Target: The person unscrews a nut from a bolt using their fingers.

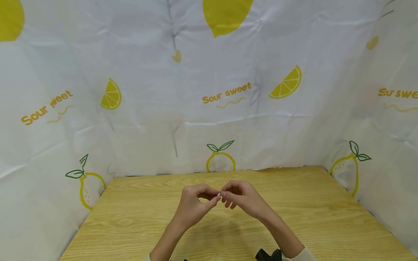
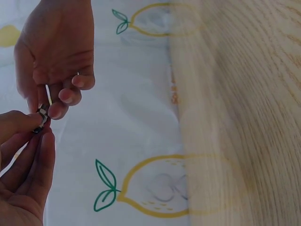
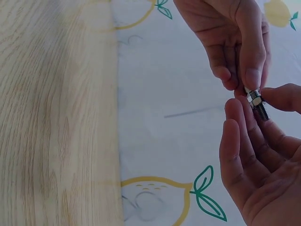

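A small silvery bolt (image 3: 262, 112) with a hex nut (image 3: 256, 100) on it is held between both hands in front of the body, above the table. My left hand (image 1: 193, 204) pinches one end of it between thumb and fingers. From the other side, my right hand (image 1: 244, 198) has its thumb and index finger at the nut, and its other fingers are loosely bent. In the right wrist view the threaded shank sticks out past the nut toward the right palm. Fingers partly hide the metal piece (image 2: 41, 117) in the left wrist view.
Below the hands lies a wood-grain table (image 1: 137, 217). A white sheet (image 1: 147, 108) printed with lemons and lettering hangs behind it and along both sides. Near the right forearm, a black object (image 1: 268, 255) shows at the bottom edge.
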Motion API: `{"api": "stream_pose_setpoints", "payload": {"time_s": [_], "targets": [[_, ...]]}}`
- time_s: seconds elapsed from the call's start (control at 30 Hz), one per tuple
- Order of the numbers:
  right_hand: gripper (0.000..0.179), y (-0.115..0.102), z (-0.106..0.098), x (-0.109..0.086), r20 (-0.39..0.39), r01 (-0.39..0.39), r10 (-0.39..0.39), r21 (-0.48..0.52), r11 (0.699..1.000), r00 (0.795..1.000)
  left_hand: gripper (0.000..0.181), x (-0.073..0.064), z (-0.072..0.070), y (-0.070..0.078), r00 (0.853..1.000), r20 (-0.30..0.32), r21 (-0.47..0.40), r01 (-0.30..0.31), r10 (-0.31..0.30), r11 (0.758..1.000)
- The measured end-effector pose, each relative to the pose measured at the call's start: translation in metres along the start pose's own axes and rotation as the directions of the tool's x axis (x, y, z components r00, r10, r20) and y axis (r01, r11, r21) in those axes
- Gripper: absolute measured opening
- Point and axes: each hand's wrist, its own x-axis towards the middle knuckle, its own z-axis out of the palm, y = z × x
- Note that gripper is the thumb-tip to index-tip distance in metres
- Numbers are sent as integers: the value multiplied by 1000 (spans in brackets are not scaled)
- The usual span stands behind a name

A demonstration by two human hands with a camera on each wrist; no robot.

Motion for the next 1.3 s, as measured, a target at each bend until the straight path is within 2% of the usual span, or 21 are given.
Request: {"api": "stream_pose_setpoints", "payload": {"time_s": [0.33,0.67,0.93,1.17,1.3], "targets": [[20,-1,1,-1,-20,33,-32,7,999,999,4,0,0,0,1000,-4,-2,2,-2,1000],[32,0,0,1,40,-78,79,-32,996,996,5,-1,1,1,1000,-13,6,-11,11,1000],[22,-1,0,0,-6,-25,25,-18,1000,1000,6,0,1,0,1000,-16,-3,-18,18,1000],[21,-4,2,-2,-42,17,-18,-14,1000,999,10,0,2,0,999,-29,-2,-34,33,999],[23,-4,2,-2,-61,3,-5,-19,1000,998,9,0,2,0,999,-32,-3,-33,33,999]]}}
